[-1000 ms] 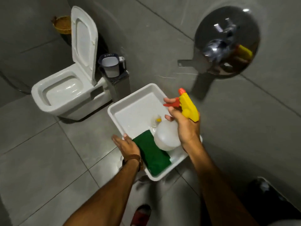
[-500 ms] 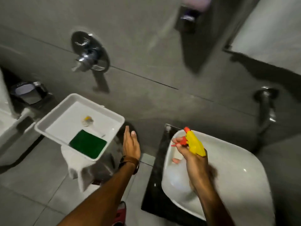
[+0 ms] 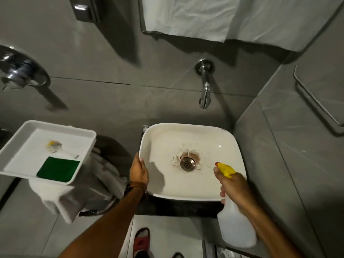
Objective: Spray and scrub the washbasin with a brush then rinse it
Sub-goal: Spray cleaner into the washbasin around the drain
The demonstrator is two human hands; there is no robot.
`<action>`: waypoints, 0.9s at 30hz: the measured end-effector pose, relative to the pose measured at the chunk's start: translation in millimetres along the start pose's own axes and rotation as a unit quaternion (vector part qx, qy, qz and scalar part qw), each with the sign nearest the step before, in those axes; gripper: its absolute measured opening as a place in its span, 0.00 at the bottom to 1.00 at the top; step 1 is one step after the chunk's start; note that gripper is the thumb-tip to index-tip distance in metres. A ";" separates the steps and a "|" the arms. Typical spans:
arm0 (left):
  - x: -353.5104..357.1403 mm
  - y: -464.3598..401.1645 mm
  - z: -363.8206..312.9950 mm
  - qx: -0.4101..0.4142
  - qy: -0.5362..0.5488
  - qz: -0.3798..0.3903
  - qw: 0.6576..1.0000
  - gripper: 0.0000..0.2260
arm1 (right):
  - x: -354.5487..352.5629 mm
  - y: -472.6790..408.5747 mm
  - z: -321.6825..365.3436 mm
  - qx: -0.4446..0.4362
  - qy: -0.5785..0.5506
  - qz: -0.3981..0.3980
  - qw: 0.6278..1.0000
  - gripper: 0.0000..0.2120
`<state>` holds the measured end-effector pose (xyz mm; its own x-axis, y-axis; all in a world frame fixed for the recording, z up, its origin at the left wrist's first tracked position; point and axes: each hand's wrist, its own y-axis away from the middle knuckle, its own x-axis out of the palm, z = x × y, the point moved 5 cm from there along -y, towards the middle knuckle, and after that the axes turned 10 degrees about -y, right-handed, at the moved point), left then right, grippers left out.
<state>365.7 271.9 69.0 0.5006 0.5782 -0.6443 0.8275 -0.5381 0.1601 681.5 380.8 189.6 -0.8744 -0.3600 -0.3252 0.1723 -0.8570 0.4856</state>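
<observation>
The white square washbasin (image 3: 221, 138) sits on a dark counter, with brown stains around its metal drain (image 3: 188, 163). My right hand (image 3: 233, 187) grips a translucent spray bottle (image 3: 236, 226) with a yellow head and red nozzle, held over the basin's front right rim and pointing toward the drain. My left hand (image 3: 138, 169) rests on the basin's left rim, fingers curled over the edge. A small brush (image 3: 55, 146) with a yellow tip lies in a white tray (image 3: 16, 140) to the left, beside a green scrub pad (image 3: 58, 169).
A chrome wall spout (image 3: 204, 90) hangs above the basin's back edge. A chrome mixer knob (image 3: 16, 71) is on the wall at left. A white towel (image 3: 204, 17) hangs above. The tray rests on a cloth-draped stand. A red sandal (image 3: 141, 241) is on the floor tiles.
My view swung right from the tray to the washbasin. My right hand carried the spray bottle over the basin. My left hand left the tray and settled on the basin's left rim.
</observation>
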 end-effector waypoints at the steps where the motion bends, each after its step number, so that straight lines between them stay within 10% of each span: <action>1: 0.6 0.4 0.6 0.001 -0.002 -0.003 1.000 0.19 | -1.2 -5.0 -1.3 0.006 -0.005 -0.009 1.000 0.14; 14: 0.5 2.4 0.0 -0.001 -0.017 -0.023 1.000 0.18 | 33.3 -11.9 -7.2 0.058 -0.045 0.062 0.995 0.09; 27: 0.2 5.0 -2.1 -0.010 -0.006 -0.011 1.000 0.19 | 14.1 -38.8 0.0 0.038 -0.053 -0.046 0.997 0.14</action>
<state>370.5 270.6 71.3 0.4794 0.5829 -0.6561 0.8434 -0.5127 0.1609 662.5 409.0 166.2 -0.9286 -0.2374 -0.2853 0.0586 -0.8528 0.5189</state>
